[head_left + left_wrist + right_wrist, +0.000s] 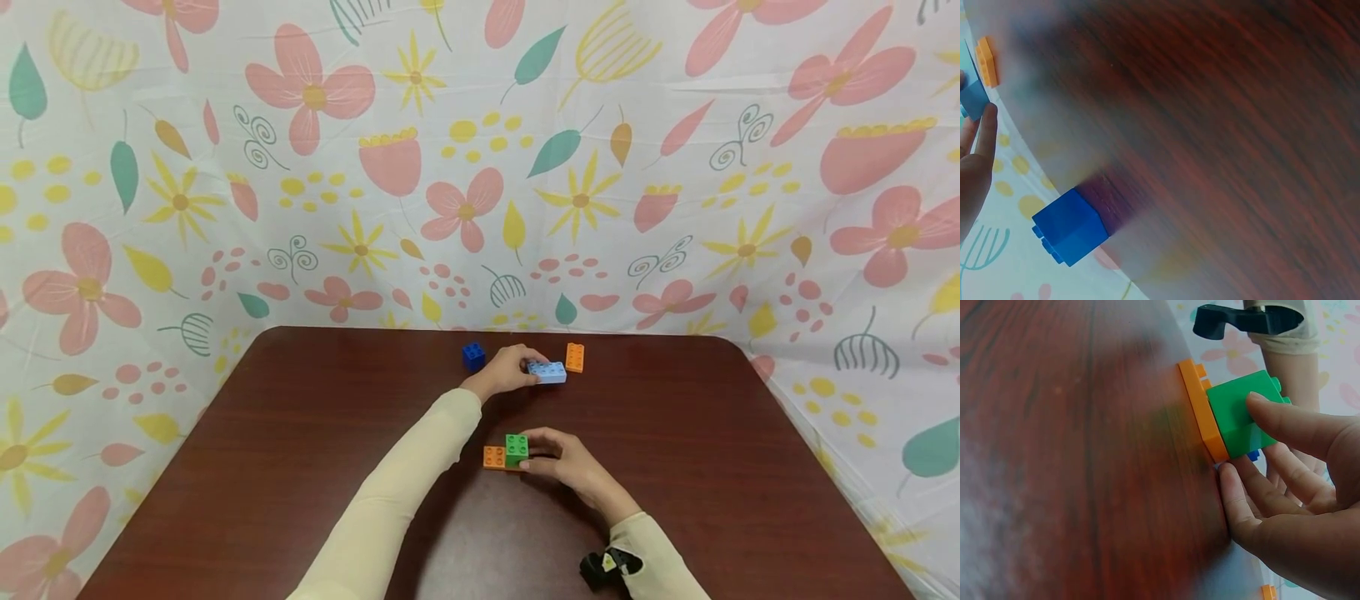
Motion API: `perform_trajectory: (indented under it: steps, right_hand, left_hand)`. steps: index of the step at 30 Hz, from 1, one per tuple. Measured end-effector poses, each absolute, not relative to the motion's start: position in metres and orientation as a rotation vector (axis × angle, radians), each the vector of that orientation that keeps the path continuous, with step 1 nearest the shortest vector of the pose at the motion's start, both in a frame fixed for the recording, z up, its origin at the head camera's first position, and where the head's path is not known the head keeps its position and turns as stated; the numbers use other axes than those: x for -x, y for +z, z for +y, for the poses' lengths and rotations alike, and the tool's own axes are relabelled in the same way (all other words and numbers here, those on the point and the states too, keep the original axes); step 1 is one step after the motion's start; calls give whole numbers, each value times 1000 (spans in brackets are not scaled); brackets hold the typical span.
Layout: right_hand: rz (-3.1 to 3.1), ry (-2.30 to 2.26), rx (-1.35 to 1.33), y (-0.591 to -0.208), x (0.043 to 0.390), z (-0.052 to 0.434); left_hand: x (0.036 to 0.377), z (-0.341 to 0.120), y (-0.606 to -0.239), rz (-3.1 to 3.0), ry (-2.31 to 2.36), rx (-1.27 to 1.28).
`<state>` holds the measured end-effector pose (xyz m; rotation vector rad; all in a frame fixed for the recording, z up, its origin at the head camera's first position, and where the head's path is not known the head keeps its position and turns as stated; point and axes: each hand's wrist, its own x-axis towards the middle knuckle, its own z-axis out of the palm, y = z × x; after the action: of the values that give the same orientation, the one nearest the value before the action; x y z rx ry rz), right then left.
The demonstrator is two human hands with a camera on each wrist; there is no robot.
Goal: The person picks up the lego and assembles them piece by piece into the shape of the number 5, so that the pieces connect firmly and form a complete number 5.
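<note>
At the far side of the table, my left hand (507, 371) pinches a light blue toy building brick (549, 372) between thumb and fingers. The left wrist view catches only part of that hand and the light blue brick (972, 97) at its left edge. Nearer to me, a green brick (517, 451) stands on one end of a flat orange brick (493, 457), whose other studs stay uncovered. My right hand (576, 468) holds this pair from the right, its thumb on the side of the green brick (1238, 412) in the right wrist view.
A dark blue brick (473, 357) lies left of my left hand, near the table's far edge. Another orange brick (574, 357) lies just right of the light blue one. Behind the brown table (300, 467) hangs a flower-patterned cloth (465, 275).
</note>
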<state>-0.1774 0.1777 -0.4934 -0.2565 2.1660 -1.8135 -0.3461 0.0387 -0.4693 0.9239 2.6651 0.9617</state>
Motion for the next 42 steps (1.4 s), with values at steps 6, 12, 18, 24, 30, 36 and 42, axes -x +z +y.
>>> perform_trajectory:
  steps: [6, 12, 18, 24, 30, 36, 42]
  right_hand:
    - [2171, -1806, 244, -492, 176, 177]
    - [2151, -1802, 214, -491, 178, 177]
    - [2162, -1793, 208, -493, 179, 177]
    - [2157, -1795, 209, -493, 179, 178]
    - [2169, -1797, 253, -494, 177, 178]
    - [2172, -1788, 225, -493, 178, 178]
    - [2163, -1795, 229, -493, 178, 177]
  left_hand:
    - [344, 37, -469, 2650, 984, -941]
    - [341, 33, -469, 2640, 969, -974]
    - [338, 30, -470, 2617, 984, -1036]
    - [334, 25, -470, 2603, 970, -1082]
    - [331, 20, -470, 2596, 969, -1118]
    - [329, 12, -470, 2589, 970, -1130]
    - [327, 2, -470, 2585, 981, -1121]
